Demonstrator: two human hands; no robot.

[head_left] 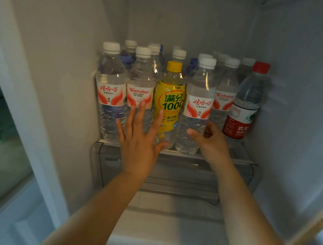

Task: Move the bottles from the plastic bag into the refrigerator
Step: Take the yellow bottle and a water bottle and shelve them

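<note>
Bottles point(198, 106) upright on refrigerator shelf point(240, 157); left hand point(138, 148) spread flat against front row, right hand point(211, 144) loosely curled beside.

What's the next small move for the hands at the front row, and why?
Probably ease both hands back out. The left hand lies flat with straight fingers against the yellow bottle and its neighbour; the right hand curls loosely beside a clear Wahaha bottle, seemingly gripping nothing. The front row stands upright on the shelf, so pushing seems done.
</note>
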